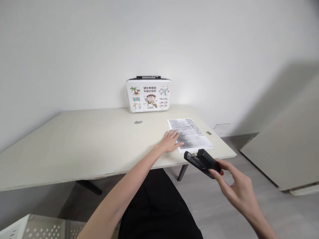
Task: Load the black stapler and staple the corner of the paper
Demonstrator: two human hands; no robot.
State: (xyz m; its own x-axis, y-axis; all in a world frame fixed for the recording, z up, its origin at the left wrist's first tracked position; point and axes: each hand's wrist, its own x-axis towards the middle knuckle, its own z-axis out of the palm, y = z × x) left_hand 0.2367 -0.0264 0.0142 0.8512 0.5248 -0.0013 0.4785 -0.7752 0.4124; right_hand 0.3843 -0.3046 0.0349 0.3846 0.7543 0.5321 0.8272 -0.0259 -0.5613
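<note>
My left hand (pixel 170 141) lies on the left edge of a printed sheet of paper (pixel 193 132), fingers spread, on the right part of the table. Off the table's front edge, my right hand (pixel 235 184) grips a black stapler (pixel 203 162) by its rear end, between thumb and fingers. The stapler's jaws point left toward the paper, and a gap shows between its upper arm and base. A bit of red shows at its rear beside my fingers. Small grey strips that look like staples (pixel 208 133) lie right of the paper.
A white case (pixel 149 95) with cartoon prints and a black handle stands against the wall at the back of the table (pixel 74 142). More grey staple strips (pixel 138 122) lie in front of it. A perforated white basket (pixel 42 227) is at the lower left; a pale cabinet-like block (pixel 286 142) stands right.
</note>
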